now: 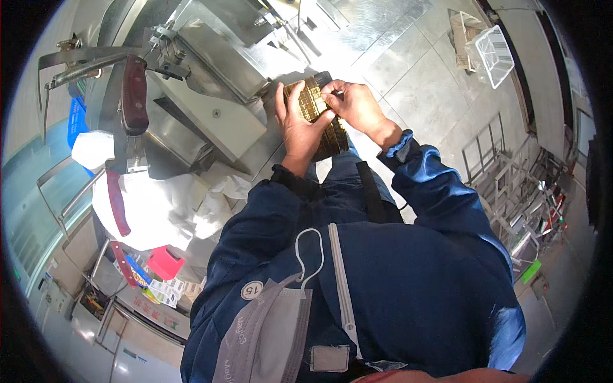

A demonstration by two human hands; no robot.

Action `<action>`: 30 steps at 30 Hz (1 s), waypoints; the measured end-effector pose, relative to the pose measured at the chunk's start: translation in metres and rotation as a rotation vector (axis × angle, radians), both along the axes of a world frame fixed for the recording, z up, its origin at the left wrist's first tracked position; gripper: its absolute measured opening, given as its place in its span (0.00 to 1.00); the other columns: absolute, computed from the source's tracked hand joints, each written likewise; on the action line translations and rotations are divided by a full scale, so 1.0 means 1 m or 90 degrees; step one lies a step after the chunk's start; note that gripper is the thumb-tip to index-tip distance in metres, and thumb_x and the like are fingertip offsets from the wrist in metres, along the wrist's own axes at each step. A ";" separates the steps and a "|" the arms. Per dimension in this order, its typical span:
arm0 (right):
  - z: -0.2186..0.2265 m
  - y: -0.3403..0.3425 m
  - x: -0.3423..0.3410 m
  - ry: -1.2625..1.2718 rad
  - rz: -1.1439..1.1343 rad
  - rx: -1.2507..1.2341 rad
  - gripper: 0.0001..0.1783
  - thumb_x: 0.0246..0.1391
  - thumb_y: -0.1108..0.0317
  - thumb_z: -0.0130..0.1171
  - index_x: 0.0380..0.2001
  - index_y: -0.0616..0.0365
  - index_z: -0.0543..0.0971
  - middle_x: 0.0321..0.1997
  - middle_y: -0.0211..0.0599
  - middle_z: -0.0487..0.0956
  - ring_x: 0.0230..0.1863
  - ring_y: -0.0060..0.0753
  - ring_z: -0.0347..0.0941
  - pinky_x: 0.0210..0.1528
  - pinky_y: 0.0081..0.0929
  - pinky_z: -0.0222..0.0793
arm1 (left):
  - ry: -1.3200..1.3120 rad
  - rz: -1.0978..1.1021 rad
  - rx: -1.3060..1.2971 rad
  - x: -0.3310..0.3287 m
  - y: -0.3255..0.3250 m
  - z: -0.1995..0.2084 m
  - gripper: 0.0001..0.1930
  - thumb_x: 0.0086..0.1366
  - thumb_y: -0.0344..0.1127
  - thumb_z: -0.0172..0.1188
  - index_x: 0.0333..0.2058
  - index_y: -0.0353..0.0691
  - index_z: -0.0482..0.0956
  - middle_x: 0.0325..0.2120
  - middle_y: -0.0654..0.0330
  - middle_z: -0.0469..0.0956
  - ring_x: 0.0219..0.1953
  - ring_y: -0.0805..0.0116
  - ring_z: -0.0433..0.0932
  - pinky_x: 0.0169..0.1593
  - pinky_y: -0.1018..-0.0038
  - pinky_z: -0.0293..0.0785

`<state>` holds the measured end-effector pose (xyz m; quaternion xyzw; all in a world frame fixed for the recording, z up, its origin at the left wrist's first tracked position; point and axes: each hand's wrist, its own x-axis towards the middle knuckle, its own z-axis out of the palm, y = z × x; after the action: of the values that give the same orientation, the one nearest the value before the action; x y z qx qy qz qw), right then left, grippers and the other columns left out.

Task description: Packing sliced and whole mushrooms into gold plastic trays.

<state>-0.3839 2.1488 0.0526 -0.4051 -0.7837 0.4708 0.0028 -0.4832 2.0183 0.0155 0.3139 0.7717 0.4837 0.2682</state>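
A gold, shiny block made of many small segments in rows stands tilted in front of my body, above my thighs. Its lower side is darker, and I cannot make out its exact kind. My left hand grips it from the left, with the thumb across the near face and the fingers over the far side. At its right upper edge, my right hand has thumb and forefinger pinched against the segments. Whatever lies between those fingertips is too small to tell. Beside the right fingertips a dark end piece shows.
Red-brown handled knives hang at the left beside a steel frame. A pale board and steel equipment stand ahead left. White bags and a pink box are nearer left. A white crate and metal racks stand right.
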 end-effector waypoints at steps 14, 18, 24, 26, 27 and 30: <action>0.001 -0.002 -0.001 -0.001 -0.029 0.040 0.10 0.57 0.63 0.60 0.38 0.55 0.83 0.27 0.51 0.82 0.30 0.52 0.81 0.39 0.42 0.77 | 0.034 -0.010 0.001 -0.002 0.002 0.000 0.46 0.45 0.37 0.78 0.64 0.48 0.66 0.69 0.44 0.51 0.68 0.43 0.57 0.69 0.54 0.57; -0.003 -0.001 -0.002 0.008 -0.025 0.001 0.11 0.58 0.63 0.61 0.39 0.56 0.83 0.30 0.48 0.83 0.33 0.45 0.83 0.40 0.37 0.77 | 0.062 -0.020 0.004 -0.003 0.001 0.002 0.44 0.47 0.38 0.78 0.64 0.46 0.66 0.68 0.42 0.52 0.69 0.42 0.56 0.70 0.54 0.56; -0.002 -0.002 0.001 -0.016 -0.017 0.014 0.09 0.60 0.65 0.60 0.40 0.56 0.83 0.30 0.46 0.83 0.33 0.41 0.83 0.40 0.34 0.77 | 0.084 -0.031 -0.007 -0.004 0.001 0.003 0.44 0.48 0.39 0.77 0.64 0.46 0.66 0.68 0.42 0.52 0.69 0.42 0.55 0.70 0.54 0.55; -0.001 -0.001 0.000 -0.009 -0.014 -0.012 0.09 0.60 0.66 0.60 0.41 0.56 0.83 0.30 0.46 0.84 0.33 0.42 0.83 0.40 0.34 0.77 | 0.073 -0.023 -0.010 -0.003 0.001 0.004 0.44 0.47 0.39 0.77 0.64 0.46 0.66 0.68 0.42 0.52 0.69 0.42 0.55 0.70 0.55 0.55; -0.001 -0.001 -0.001 -0.009 -0.010 -0.014 0.09 0.60 0.66 0.60 0.41 0.56 0.83 0.30 0.46 0.84 0.33 0.42 0.83 0.40 0.34 0.77 | 0.073 -0.019 -0.012 -0.003 0.001 0.004 0.44 0.47 0.39 0.77 0.64 0.46 0.66 0.68 0.42 0.52 0.69 0.42 0.55 0.70 0.55 0.55; -0.004 0.001 0.000 0.051 -0.005 0.035 0.10 0.59 0.62 0.61 0.39 0.55 0.83 0.29 0.49 0.83 0.32 0.49 0.83 0.39 0.40 0.77 | 0.049 -0.013 0.008 -0.002 0.000 0.004 0.44 0.46 0.37 0.77 0.64 0.47 0.66 0.68 0.43 0.52 0.69 0.43 0.57 0.70 0.56 0.56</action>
<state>-0.3843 2.1493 0.0489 -0.3885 -0.7941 0.4650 0.0469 -0.4854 2.0187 0.0199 0.3418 0.7750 0.4737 0.2412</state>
